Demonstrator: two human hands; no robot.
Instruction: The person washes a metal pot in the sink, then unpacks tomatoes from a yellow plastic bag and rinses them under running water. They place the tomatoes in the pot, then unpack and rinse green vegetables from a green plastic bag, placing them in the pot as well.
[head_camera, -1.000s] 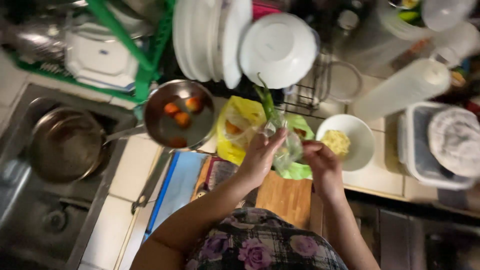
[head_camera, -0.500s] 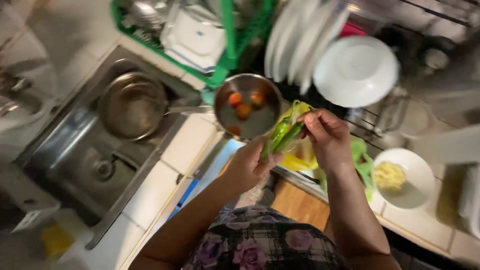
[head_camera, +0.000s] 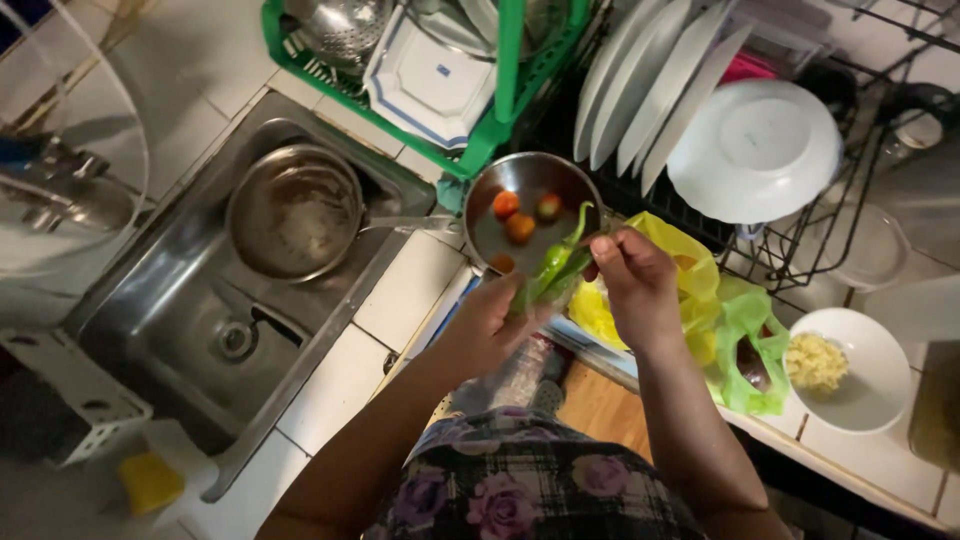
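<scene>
Green chilli peppers (head_camera: 555, 265) sit bunched between both hands over the edge of the tiled bench (head_camera: 400, 300), just in front of a steel bowl (head_camera: 530, 205) holding small red and orange tomatoes (head_camera: 518, 225). A steel pan (head_camera: 293, 212) rests in the sink (head_camera: 200, 330). To the right, a white bowl (head_camera: 845, 368) carries chopped pale garlic (head_camera: 815, 362), beside yellow and green plastic bags (head_camera: 725, 320). The left hand (head_camera: 490, 320) curls around the lower part of the peppers; the right hand (head_camera: 632, 285) pinches their upper end with its fingertips. Both forearms angle up from the flowered garment (head_camera: 530, 480).
</scene>
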